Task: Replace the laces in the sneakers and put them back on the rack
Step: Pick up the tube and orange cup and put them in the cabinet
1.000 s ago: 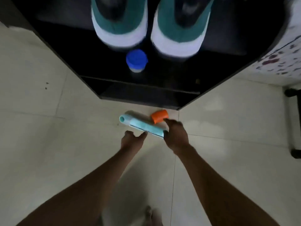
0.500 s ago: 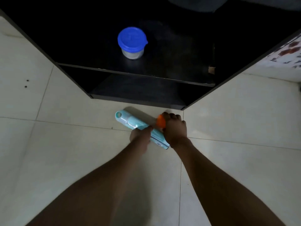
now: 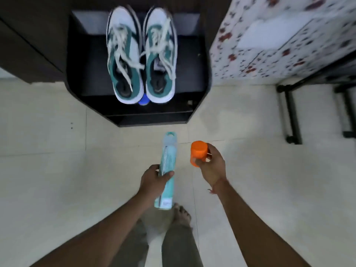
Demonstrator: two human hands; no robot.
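While both sneakers point(image 3: 141, 54) sit side by side on the top shelf of the dark rack point(image 3: 194, 74), laced in pale laces, toes pointing away from the person and heels at the shelf's front edge, their long axes run straight front to back. Likely judged done: placed heels-out for easy pulling. A blue-lidded container point(image 3: 143, 101) peeks out between the heels, on a lower shelf.

Left hand point(image 3: 154, 182): grip clamped round the middle of a long teal pack point(image 3: 167, 170), held off the floor, hang-hole end toward the rack. Right hand point(image 3: 211, 166): fingers curled on an orange cap-like piece point(image 3: 199, 153), well apart from the pack. Probably clearing leftovers off the tiled floor point(image 3: 57, 180). Patterned cloth point(image 3: 279, 35) at right.
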